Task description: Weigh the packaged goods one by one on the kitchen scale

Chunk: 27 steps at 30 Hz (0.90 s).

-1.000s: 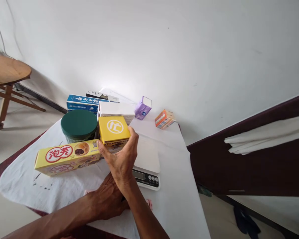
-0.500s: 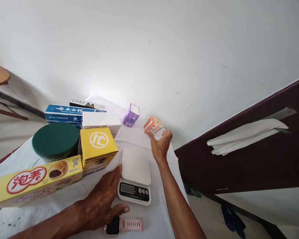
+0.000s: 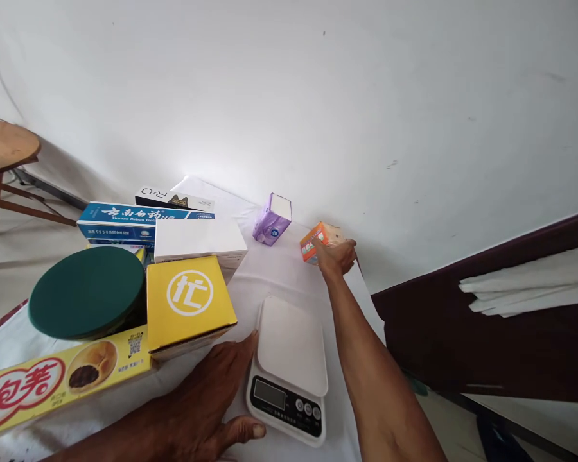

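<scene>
My right hand (image 3: 338, 255) reaches to the far side of the white-covered table. Its thumb and fingers are closed around an orange-and-cream tissue pack (image 3: 313, 242), partly covering it. My left hand (image 3: 207, 391) lies flat along the left side of a white kitchen scale (image 3: 291, 343), thumb spread away from the fingers. Its fingertips are at the edge of the scale; whether they press on it I cannot tell. Nothing lies on the weighing plate, and the scale's display looks blank. A purple tissue pack (image 3: 272, 220) stands left of the orange one.
Left of the scale are a yellow box (image 3: 191, 298), a white box (image 3: 200, 237), a green-lidded tub (image 3: 87, 292), a long yellow puff box (image 3: 96, 372), blue toothpaste boxes (image 3: 120, 221) and a black-and-white box (image 3: 173, 197). A white wall (image 3: 347, 115) borders the table's far edge.
My right hand's fingers have closed further round the orange tissue pack. The view has shifted closer, so the pink-strapped watch has dropped almost wholly out of the bottom. My left hand stays beside the scale.
</scene>
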Available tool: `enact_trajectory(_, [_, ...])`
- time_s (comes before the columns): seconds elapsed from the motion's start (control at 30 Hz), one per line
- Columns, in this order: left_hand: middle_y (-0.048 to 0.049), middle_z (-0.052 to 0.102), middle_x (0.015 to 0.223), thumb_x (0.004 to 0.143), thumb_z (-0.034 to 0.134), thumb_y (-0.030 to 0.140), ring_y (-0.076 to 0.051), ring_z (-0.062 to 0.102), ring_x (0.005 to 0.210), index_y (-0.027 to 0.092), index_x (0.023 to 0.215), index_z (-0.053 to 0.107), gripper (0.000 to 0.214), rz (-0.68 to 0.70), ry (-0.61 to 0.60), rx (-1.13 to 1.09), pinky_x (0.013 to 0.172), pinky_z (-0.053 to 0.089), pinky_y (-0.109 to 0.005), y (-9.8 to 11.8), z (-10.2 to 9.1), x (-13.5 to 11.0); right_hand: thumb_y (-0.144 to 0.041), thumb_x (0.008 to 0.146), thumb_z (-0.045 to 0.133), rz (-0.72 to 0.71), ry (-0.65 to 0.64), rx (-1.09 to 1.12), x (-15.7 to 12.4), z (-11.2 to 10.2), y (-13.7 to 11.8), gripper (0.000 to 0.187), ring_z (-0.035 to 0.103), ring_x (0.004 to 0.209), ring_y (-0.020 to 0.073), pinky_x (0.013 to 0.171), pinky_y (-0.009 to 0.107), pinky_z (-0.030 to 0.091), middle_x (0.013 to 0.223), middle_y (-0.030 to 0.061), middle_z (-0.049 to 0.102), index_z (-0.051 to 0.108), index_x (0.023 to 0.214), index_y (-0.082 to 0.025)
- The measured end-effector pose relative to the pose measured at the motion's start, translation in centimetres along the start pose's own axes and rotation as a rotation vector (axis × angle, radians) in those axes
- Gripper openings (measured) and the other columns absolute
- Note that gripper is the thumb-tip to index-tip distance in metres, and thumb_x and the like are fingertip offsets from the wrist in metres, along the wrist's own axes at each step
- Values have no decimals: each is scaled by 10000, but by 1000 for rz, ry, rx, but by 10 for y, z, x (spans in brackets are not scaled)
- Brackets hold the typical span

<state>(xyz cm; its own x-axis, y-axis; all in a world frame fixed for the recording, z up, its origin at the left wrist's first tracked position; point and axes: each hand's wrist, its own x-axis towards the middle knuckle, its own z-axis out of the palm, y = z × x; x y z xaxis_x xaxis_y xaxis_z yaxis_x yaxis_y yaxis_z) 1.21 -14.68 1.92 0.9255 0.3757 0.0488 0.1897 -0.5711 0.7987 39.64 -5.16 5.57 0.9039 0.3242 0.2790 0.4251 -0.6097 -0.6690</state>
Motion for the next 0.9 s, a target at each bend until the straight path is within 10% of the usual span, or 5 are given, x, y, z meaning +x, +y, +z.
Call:
enact_trajectory(0.23, [-158,261,1667,988,522,600,-384,359,1455,291,1642,-123,969,104,-56,-47,1213,312,-576,-9,0,1,-516,562,821,75,16,26,-45,-61,19,682,648,1055,369,911,487,518,1115,168,703,595,1106,-172])
enact_trajectory(0.53, [-191,362,1596,1014,489,585,-361,455,1350,247,1646,-100,928,211,-15,17,1150,364,-562,-5,-3,4,-595,557,807,-170,-37,133,-161,-165,32,720,681,882,314,752,416,535,1018,107,733,664,1134,-188])
enact_trajectory(0.9, [-237,274,1656,1004,456,637,-404,349,1486,167,1648,-40,938,236,-41,104,1207,285,-607,-10,2,5,-628,597,787,-236,-167,105,-210,-162,26,730,688,849,289,787,415,561,1014,106,731,633,1155,-183])
